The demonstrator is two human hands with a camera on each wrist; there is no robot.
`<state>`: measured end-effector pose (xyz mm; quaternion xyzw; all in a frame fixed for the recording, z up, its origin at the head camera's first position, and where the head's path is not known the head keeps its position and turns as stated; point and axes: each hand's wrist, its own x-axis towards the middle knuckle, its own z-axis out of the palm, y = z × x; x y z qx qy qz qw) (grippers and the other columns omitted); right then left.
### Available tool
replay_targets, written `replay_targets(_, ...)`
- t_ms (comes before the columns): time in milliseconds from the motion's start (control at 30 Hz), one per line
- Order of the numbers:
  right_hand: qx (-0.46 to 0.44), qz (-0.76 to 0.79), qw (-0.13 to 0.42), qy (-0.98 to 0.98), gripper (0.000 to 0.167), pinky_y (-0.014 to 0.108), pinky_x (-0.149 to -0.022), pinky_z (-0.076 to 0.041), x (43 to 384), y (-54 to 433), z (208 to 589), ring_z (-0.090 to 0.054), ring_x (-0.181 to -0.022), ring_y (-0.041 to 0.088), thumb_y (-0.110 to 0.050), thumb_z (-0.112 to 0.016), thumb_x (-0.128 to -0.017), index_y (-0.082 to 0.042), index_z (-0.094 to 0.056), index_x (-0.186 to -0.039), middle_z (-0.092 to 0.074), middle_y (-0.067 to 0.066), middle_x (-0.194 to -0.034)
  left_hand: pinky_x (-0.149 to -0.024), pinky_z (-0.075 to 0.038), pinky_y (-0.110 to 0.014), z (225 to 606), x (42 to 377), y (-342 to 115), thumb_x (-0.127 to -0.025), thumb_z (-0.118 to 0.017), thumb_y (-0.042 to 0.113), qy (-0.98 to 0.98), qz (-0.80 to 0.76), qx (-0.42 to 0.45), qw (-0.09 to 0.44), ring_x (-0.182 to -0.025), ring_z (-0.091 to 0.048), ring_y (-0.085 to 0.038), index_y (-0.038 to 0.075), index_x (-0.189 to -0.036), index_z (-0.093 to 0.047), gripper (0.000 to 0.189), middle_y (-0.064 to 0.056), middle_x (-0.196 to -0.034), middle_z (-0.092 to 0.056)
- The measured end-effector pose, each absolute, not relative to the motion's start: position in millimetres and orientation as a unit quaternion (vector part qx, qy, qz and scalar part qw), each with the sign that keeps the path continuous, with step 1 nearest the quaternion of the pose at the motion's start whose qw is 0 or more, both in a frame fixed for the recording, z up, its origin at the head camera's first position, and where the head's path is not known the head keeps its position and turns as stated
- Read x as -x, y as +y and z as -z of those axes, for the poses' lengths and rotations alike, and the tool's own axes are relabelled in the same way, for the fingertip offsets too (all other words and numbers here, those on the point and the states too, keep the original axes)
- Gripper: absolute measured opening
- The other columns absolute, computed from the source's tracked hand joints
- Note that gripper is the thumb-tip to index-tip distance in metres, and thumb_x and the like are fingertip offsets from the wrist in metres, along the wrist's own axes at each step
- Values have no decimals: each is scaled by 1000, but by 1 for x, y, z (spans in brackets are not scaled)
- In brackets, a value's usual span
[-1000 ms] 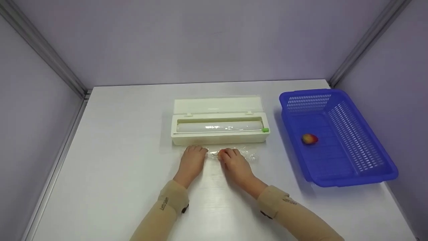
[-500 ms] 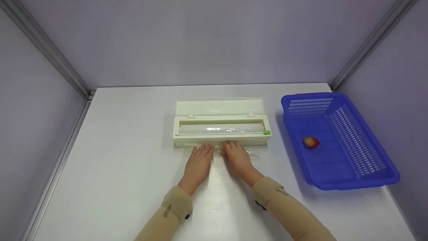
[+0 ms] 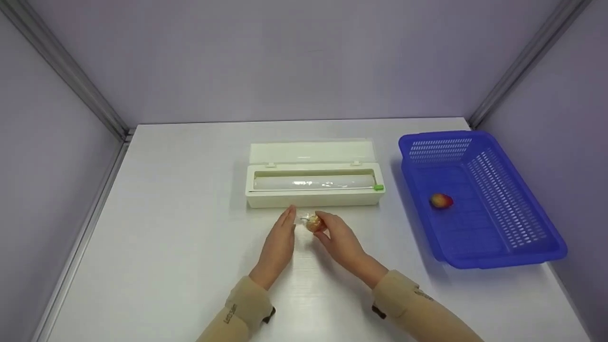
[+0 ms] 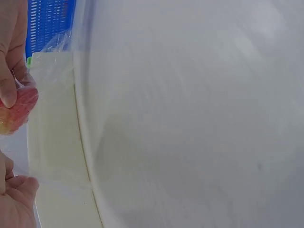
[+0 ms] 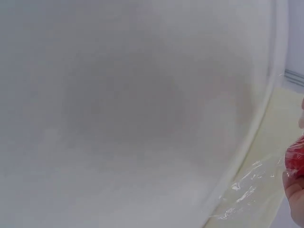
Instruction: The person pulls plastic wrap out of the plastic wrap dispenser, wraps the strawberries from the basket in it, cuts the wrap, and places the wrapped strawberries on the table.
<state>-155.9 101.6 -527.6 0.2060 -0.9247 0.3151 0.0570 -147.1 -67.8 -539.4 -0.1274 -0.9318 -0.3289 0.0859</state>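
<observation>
In front of the film box, my right hand [image 3: 343, 240] grips a small red-and-yellow fruit [image 3: 314, 223] between thumb and fingers. Clear plastic wrap [image 4: 58, 42] covers the fruit, and loose film sticks out past both hands in the wrist views. A short dark stem points left in the head view. Beside the fruit on the left, my left hand [image 3: 278, 244] has its palm turned inward; in the left wrist view its curled fingers [image 4: 21, 192] pinch the film's near end. The cream box [image 3: 313, 199] stands with its lid up, a film roll [image 3: 313, 182] inside.
A blue plastic basket [image 3: 475, 264] stands at the right, holding another red-and-yellow fruit [image 3: 441, 201]. A green slider [image 3: 378, 187] sits at the box's right end. Pale walls [image 3: 304, 61] close off the table's back and sides.
My hands pressed forward against the box front, then drew back. The right hand turned, bringing the wrapped fruit into view; the left hand rolled onto its edge. The loose film has gathered in.
</observation>
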Motion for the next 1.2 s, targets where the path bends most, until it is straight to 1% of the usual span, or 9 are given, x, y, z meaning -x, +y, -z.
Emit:
replay_targets(133, -229, -337, 79, -910, 47, 32, -87, -51, 143, 98, 516, -59, -97, 16, -10, -67, -83, -3, -49, -126, -61, 10, -111, -97, -46, -34, 532, 143, -65, -92, -51, 2, -910, 374, 115, 137, -119, -54, -27, -2, -130, -49, 39, -15, -126, -56)
replay_targets(300, -260, -345, 115, -894, 48, 32, -91, -50, 133, 94, 504, -58, -105, 17, -8, -68, -81, -4, -49, -126, -58, 8, -118, -88, -52, -30, 527, 138, -61, -89, -55, -1, -881, 430, 105, 169, -107, -60, -22, -1, -115, -61, 27, -9, -110, -61)
replay_targets(600, -278, -351, 155, -881, 56, 32, -93, -50, 122, 91, 491, -57, -113, 21, -5, -67, -81, -4, -44, -132, -55, 11, -123, -70, -53, -23, 521, 126, -53, -88, -54, -4, -828, 535, 67, 150, -82, -58, -10, -2, -88, -67, 13, -5, -90, -62)
replay_targets(667, -267, -356, 146, -883, 56, 33, -92, -50, 119, 91, 490, -58, -113, 21, -6, -66, -82, -4, -42, -133, -56, 11, -124, -69, -54, -21, 519, 122, -52, -89, -52, -3, -803, 579, 65, 121, -79, -59, -8, -3, -91, -65, 14, -7, -90, -63)
replay_targets(767, -255, -362, 140, -886, 55, 34, -93, -50, 116, 93, 489, -58, -113, 20, -7, -65, -84, -8, -41, -134, -57, 10, -124, -75, -55, -22, 517, 116, -51, -90, -48, -3, -748, 656, 74, 68, -89, -62, -10, -7, -109, -59, 22, -16, -105, -63)
replay_targets(867, -268, -354, 173, -879, 56, 34, -93, -49, 116, 94, 490, -57, -115, 20, -3, -67, -81, -9, -45, -132, -58, 8, -125, -86, -52, -24, 513, 110, -51, -90, -51, 2, -697, 711, 86, 25, -105, -60, -15, -7, -126, -44, 37, -21, -122, -54)
replay_targets(933, -283, -339, 212, -872, 56, 38, -95, -48, 117, 95, 491, -56, -118, 21, 1, -70, -77, -8, -49, -128, -57, 8, -127, -91, -50, -23, 512, 107, -49, -90, -56, 8, -690, 719, 77, 26, -109, -58, -16, -5, -126, -42, 40, -19, -124, -52)
replay_targets(1067, -275, -347, 256, -859, 61, 44, -108, -34, 110, 92, 495, -37, -135, 20, -2, -70, -78, -5, -44, -133, -42, 9, -143, -91, -49, -21, 510, 103, -44, -87, -63, 17, -702, 709, 19, 67, -105, -59, -13, 0, -114, -45, 37, -14, -114, -56)
replay_targets(1200, -217, -437, 211, -847, 72, 37, -118, -12, 91, 84, 497, -7, -145, 17, -11, -61, -87, -2, -19, -146, -10, 12, -156, -90, -49, -21, 506, 99, -43, -88, -63, 16, -688, 720, -9, 92, -104, -57, -14, 1, -115, -45, 36, -12, -112, -54)
